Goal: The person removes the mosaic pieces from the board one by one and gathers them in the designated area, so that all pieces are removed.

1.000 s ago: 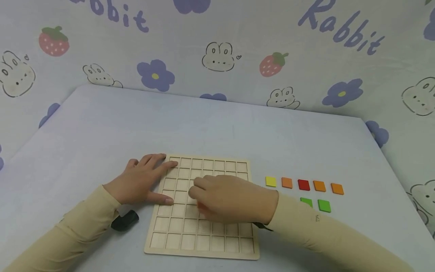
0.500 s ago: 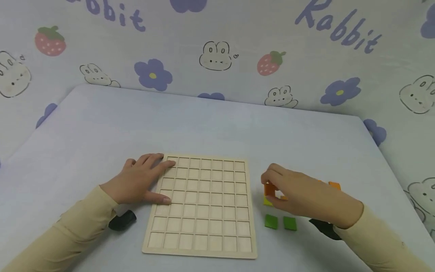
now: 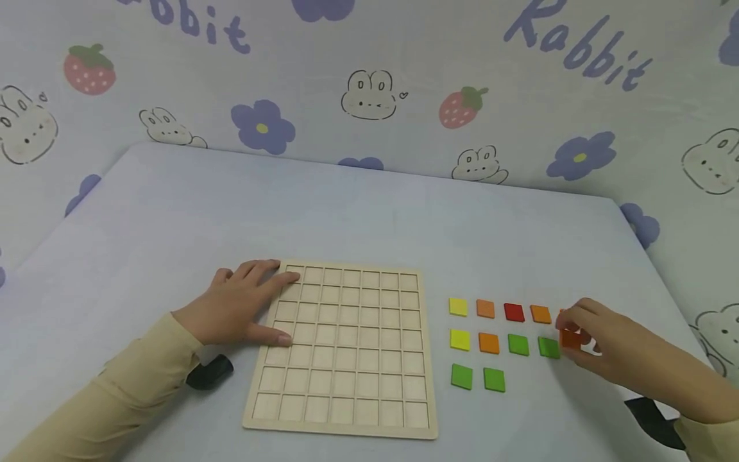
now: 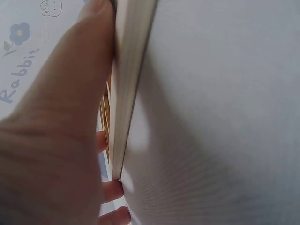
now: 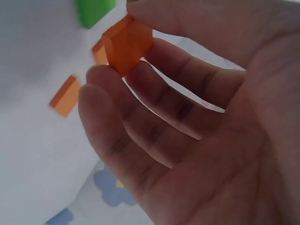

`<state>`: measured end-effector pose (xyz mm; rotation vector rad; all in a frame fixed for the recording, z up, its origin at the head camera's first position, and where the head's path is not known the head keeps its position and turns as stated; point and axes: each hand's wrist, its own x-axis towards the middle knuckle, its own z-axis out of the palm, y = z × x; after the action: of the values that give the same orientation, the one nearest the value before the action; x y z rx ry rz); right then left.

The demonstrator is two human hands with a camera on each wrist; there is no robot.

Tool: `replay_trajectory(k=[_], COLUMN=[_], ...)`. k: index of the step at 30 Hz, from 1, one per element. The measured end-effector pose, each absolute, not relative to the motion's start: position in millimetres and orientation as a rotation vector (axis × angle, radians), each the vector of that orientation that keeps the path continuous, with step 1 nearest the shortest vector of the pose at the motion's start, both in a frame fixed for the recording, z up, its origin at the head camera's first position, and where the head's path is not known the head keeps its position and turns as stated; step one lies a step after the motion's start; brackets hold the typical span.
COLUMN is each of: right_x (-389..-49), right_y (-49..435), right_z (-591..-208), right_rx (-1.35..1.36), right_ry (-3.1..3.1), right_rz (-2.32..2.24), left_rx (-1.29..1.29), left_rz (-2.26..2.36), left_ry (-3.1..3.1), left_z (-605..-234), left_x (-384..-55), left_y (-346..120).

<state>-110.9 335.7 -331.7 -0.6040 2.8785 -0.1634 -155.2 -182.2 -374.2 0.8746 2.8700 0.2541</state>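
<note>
In the head view my left hand [image 3: 231, 312] rests on the left edge of a pale wooden grid board [image 3: 359, 335], fingers spread and straight. Its thumb lies on the board, and the left wrist view shows the board's side edge [image 4: 129, 79] beside it. My right hand [image 3: 632, 353] pinches an orange square tile [image 3: 570, 339] between thumb and fingertips, right of the laid-out tiles. The right wrist view shows that orange tile [image 5: 125, 46] tilted in the fingertips. A green tile [image 3: 549, 347] lies just left of it.
Rows of tiles lie right of the board: yellow [image 3: 458, 307], orange [image 3: 485, 308], red [image 3: 514, 312] and green [image 3: 462, 376] among them. A dark object [image 3: 210, 373] sits under the left wrist. A patterned rabbit-print cloth [image 3: 369, 96] hangs behind the table.
My right hand has moved rightward from over the board, past the tiles, with the orange tile held throughout. More tiles now show where it passed. My left hand has stayed on the board.
</note>
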Motion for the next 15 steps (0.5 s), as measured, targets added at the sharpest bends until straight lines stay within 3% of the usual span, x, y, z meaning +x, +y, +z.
replay_trajectory(k=[15], right_x=[-100.8], right_y=[365.4], right_z=[-354.7], right_rx=[-0.419], right_ry=[2.800], right_rz=[-0.173], left_rx=[0.868], left_rz=[0.257], left_ry=[2.863], left_z=[-372.6], left_x=[-155.5], left_y=[-181.3])
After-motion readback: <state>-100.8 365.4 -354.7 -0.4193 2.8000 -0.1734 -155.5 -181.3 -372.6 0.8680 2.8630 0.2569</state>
